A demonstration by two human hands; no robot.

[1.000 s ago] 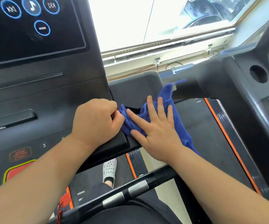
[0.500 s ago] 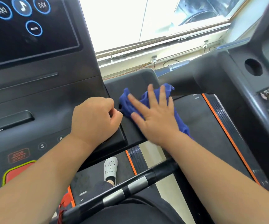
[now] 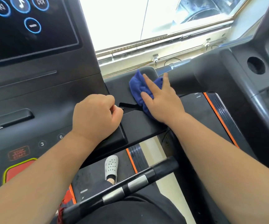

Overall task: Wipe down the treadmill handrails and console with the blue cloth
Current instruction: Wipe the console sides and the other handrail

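Blue cloth (image 3: 136, 88): bunched on console (image 3: 138, 125) side ledge. Right hand (image 3: 162, 105): fingers straight, spread, pressing cloth. Left hand (image 3: 96, 116): curled fist, apparently empty, resting on console.

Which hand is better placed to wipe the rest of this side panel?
The right hand: its flat fingers press the blue cloth onto the side panel. The left hand rests curled on the console, holding nothing.

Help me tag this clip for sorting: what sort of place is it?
Likely a gym or fitness room: a treadmill console with a touchscreen and a stop/start button, a second orange-edged running belt alongside, and a large window behind.
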